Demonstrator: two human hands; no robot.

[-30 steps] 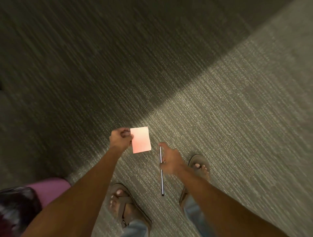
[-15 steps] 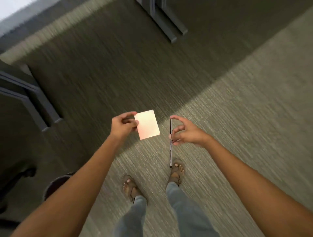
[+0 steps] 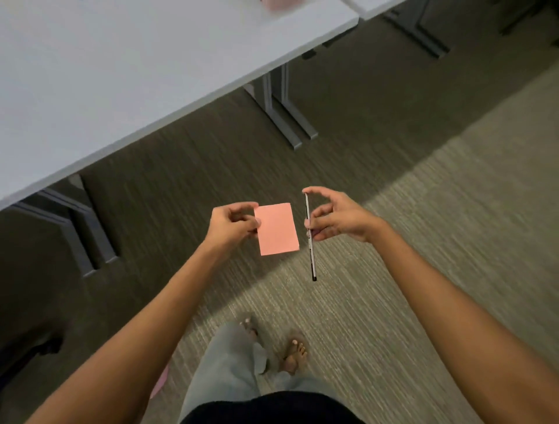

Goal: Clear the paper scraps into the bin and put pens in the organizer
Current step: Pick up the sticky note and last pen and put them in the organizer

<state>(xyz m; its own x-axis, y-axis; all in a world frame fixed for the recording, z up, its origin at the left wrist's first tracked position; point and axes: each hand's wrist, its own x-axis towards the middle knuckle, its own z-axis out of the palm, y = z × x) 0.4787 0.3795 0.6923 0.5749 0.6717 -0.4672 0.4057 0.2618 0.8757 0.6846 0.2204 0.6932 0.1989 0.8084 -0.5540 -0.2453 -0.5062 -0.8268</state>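
Observation:
My left hand [image 3: 231,225] pinches the left edge of a pink paper scrap [image 3: 277,229], held flat at waist height over the carpet. My right hand [image 3: 335,216] grips a thin dark pen [image 3: 310,242] near its upper half; the pen hangs nearly upright with its tip pointing down. Paper and pen are side by side, a small gap between them. No bin or organizer is in view.
A white table [image 3: 127,72] fills the upper left, its edge running diagonally, with grey metal legs [image 3: 284,112] beneath and more legs [image 3: 81,233] at left. Something pink [image 3: 279,3] sits blurred at the table's far edge. Grey carpet [image 3: 423,242] spreads right. My feet stand below.
I have stood up from the floor: both hands rose with the paper and pen, and the view lifted so the table top has come into sight.

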